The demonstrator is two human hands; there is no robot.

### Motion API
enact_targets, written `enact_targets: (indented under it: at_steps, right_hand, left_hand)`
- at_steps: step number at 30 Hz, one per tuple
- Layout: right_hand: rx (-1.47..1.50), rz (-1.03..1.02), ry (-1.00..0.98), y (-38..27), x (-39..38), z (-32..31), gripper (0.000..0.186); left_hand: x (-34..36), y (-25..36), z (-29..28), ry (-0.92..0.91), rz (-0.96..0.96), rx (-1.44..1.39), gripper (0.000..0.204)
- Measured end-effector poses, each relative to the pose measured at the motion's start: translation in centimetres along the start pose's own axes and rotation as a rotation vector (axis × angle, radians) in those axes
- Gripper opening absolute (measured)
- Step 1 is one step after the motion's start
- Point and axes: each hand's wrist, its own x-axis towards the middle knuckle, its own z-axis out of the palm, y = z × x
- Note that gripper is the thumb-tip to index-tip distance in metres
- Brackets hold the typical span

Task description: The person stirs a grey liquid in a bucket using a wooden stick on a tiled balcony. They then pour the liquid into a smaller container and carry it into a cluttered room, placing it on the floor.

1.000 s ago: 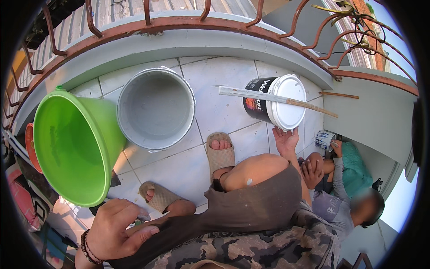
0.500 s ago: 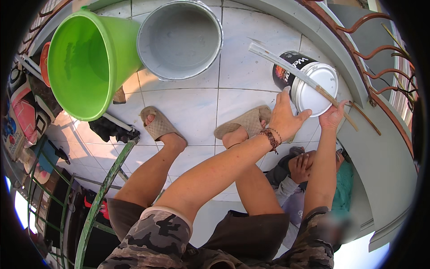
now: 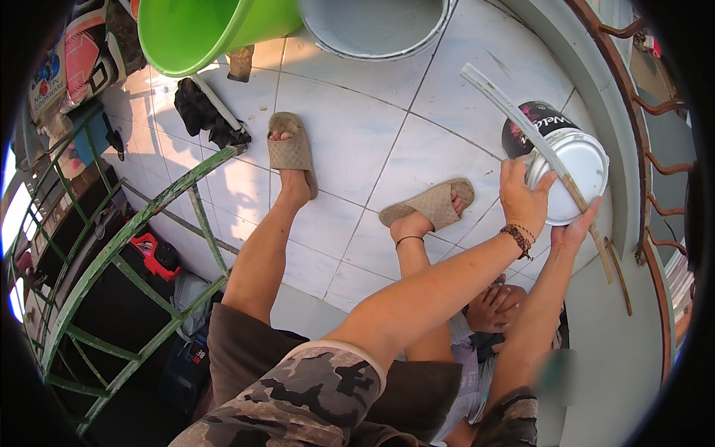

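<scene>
Lid (image 3: pixel 585 160) still on bucket (image 3: pixel 535 119), stick (image 3: pixel 550 155) across lid. Left hand (image 3: pixel 523 198) at lid's left edge, right hand (image 3: pixel 571 235) at near edge; cannot tell whether fingers grip.

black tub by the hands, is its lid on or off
On: the white lid covers the top of the black tub, with no gap showing along its visible rim; a stick crosses over it.

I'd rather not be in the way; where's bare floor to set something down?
Bare tile lies between the left sandal and right sandal, up to the grey bucket, and between that bucket and the stick. It's crowded around the white-lidded tub, with left hand and right hand at its rim.
</scene>
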Motion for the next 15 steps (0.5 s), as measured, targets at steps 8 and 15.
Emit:
enact_targets:
  at_steps: [8,15]
  right_hand:
    - [-0.064,0.064,-0.028,4.0,-3.7,3.6,0.064]
    - [-0.227,0.075,-0.294,9.7,-9.3,7.5,0.066]
  left_hand:
    - [0.8,-1.2,-6.8,0.211,0.073,0.048,0.049]
    - [0.7,-1.7,-17.8,0.25,-0.26,-0.413,0.05]
